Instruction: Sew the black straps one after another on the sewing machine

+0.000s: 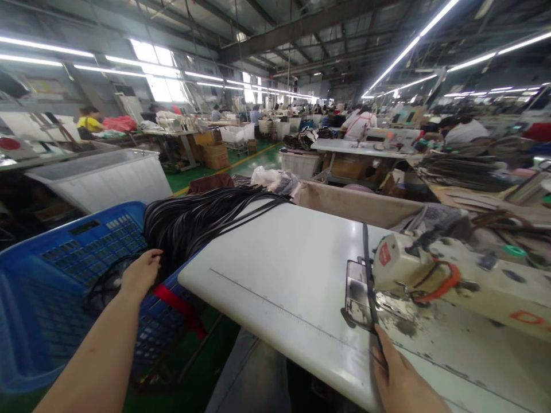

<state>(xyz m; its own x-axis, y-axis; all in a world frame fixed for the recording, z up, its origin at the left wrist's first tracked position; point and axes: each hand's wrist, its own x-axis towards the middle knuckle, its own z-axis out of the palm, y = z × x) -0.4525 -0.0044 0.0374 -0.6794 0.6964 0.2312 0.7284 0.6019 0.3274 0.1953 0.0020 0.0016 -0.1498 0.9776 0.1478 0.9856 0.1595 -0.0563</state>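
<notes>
My right hand (396,370) pinches the near end of a long black strap (368,264). The strap runs away from me over the table, just left of the sewing machine head (413,264) and across its metal plate (356,287). My left hand (142,274) is over the blue plastic basket (116,221), its fingers curled against the lower edge of a thick bundle of black straps (185,221). What those fingers hold, if anything, is hidden. The bundle drapes from the white sewing table (275,252) over the basket's rim.
A red strip (181,304) hangs at the basket's near side. Behind the table stands a cloth-lined bin (357,201). A white plastic tub (107,178) is at the left, with cardboard boxes (215,155) beyond. Other people sit at machines farther off.
</notes>
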